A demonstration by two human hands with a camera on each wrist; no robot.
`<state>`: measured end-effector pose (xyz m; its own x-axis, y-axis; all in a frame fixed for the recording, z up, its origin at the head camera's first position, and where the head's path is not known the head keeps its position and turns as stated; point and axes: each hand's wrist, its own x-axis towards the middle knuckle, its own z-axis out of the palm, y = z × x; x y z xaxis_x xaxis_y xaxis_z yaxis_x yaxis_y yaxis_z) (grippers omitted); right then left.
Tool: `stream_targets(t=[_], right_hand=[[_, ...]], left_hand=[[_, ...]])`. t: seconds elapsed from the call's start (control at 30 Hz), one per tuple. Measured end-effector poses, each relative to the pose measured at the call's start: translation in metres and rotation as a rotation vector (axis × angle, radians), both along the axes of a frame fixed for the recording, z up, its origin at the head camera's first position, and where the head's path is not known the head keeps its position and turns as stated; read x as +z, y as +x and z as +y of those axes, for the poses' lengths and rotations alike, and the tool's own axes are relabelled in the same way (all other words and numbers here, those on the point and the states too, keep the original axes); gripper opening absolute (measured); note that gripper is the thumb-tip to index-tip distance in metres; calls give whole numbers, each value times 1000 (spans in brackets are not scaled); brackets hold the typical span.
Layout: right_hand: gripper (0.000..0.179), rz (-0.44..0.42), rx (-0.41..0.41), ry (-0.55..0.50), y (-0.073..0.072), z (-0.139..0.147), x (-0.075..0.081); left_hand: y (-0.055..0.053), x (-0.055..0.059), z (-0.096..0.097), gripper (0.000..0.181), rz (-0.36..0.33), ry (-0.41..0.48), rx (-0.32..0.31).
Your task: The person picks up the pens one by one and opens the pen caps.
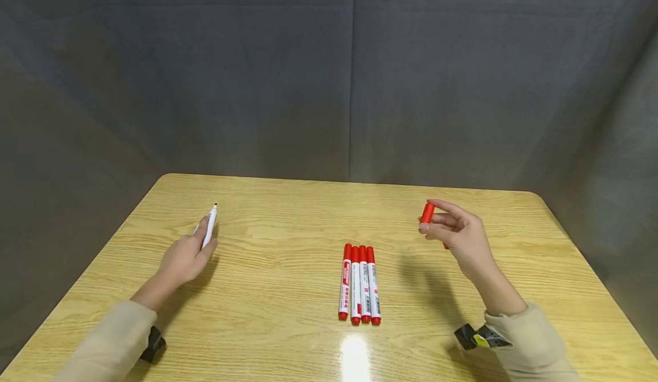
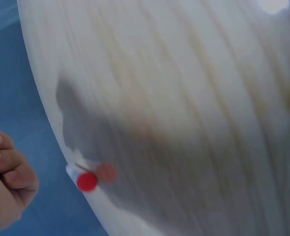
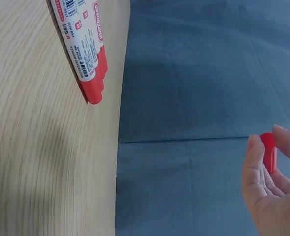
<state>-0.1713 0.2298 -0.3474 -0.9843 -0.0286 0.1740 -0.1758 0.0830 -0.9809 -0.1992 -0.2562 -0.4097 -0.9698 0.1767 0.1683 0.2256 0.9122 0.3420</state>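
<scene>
My left hand [image 1: 187, 255], at the left of the table, grips an uncapped whiteboard marker [image 1: 209, 228] with a white barrel, its dark tip pointing away from me. In the left wrist view, a white thing with a red end [image 2: 87, 182] shows near the table edge; its kind is unclear. Over the right side, my right hand [image 1: 465, 242] pinches a red marker cap [image 1: 427, 213] between thumb and fingers, raised above the table. A small red piece [image 1: 446, 246] shows just behind that hand, mostly hidden. Between the hands, several capped red-and-white whiteboard markers [image 1: 356, 290] lie side by side.
The wood-grain table [image 1: 277, 325] has rounded far corners. Grey cloth [image 1: 257, 85] hangs behind it and at both sides. Dark bands with devices [image 1: 483, 336] sit at both wrists, over beige sleeves. A bright light reflection lies near the table's front.
</scene>
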Motion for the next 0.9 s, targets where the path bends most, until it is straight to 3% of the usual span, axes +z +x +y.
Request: stream_targets(t=[0.33,0.63,0.9], right_hand=[[53,-12,-18,47,2,5,-1],[46,-14,-14,45,2,5,-2],[48,-15,-8,41,1,6,-3]], left_hand=[[-3,0,-30,58,-10,-34,-10],[-5,-5,-51,60,-102,-94,-52],[-8,-10,-59,63,-170,-171,-43]])
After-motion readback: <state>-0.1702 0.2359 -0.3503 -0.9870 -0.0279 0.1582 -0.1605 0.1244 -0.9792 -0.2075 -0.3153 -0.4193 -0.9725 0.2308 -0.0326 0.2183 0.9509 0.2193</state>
